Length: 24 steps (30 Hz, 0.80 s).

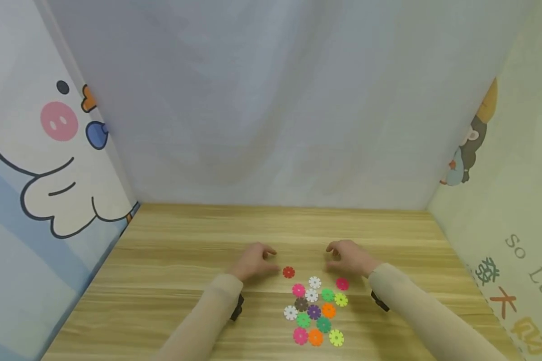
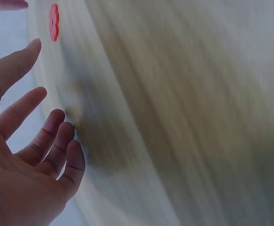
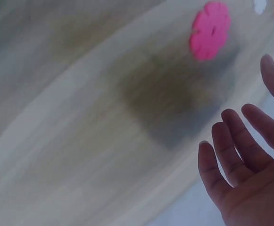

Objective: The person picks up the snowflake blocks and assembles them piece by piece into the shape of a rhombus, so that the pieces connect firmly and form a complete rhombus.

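Note:
Several flat, notched plastic discs in many colours lie loosely grouped on the wooden table. My left hand [image 1: 254, 261] hovers to the left of the red disc [image 1: 288, 272], holding nothing, its fingers loosely bent. In the left wrist view that red disc [image 2: 54, 22] is beyond the thumb. On the other side, my right hand [image 1: 350, 257] is above and behind the magenta disc [image 1: 342, 284], also with nothing in it. The right wrist view has this disc [image 3: 210, 31] apart from the relaxed fingers. White [image 1: 314, 283], purple [image 1: 313, 312] and orange [image 1: 315, 337] discs are among those nearer me.
Bare wood of the table [image 1: 171, 250] extends left of the discs. A plain grey-white curtain [image 1: 271, 100] stands behind the table. Printed cloths flank it, one with a white cartoon bird [image 1: 58, 165] on the left, one greenish [image 1: 501, 210] on the right.

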Each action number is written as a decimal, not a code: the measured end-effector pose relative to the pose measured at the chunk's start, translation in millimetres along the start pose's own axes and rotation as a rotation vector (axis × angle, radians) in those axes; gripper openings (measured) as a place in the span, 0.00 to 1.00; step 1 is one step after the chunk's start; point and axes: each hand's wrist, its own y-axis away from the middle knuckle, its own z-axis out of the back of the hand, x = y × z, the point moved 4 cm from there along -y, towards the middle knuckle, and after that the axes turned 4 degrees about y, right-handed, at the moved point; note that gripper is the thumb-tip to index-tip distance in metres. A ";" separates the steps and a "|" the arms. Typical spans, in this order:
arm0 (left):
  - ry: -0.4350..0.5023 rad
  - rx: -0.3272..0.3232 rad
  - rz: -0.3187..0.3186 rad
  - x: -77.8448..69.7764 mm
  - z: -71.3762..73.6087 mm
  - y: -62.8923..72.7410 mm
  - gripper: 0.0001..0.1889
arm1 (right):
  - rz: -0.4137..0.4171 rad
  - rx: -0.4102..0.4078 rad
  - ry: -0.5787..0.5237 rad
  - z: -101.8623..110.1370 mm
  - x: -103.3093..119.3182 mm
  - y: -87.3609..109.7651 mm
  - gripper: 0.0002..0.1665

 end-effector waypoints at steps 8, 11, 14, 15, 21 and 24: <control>0.078 0.020 -0.003 -7.7 -19.5 2.8 0.23 | 0.020 0.032 -0.151 -19.4 15.7 3.7 0.26; 0.077 0.011 -0.003 -6.9 -24.8 0.7 0.22 | 0.055 0.052 -0.212 -23.7 21.3 6.0 0.27; 0.072 -0.003 0.009 -6.3 -28.3 -0.7 0.20 | 0.061 0.068 -0.250 -25.5 25.7 8.6 0.28; 0.070 -0.008 0.015 -6.8 -28.9 -0.5 0.20 | 0.066 0.068 -0.264 -26.2 26.7 9.0 0.27; 0.028 -0.046 0.017 -8.4 -32.9 1.8 0.16 | 0.081 0.070 -0.287 -30.7 26.9 6.4 0.24; -0.015 -0.067 0.009 -10.3 -34.5 2.1 0.15 | 0.094 0.060 -0.271 -32.4 25.5 3.7 0.21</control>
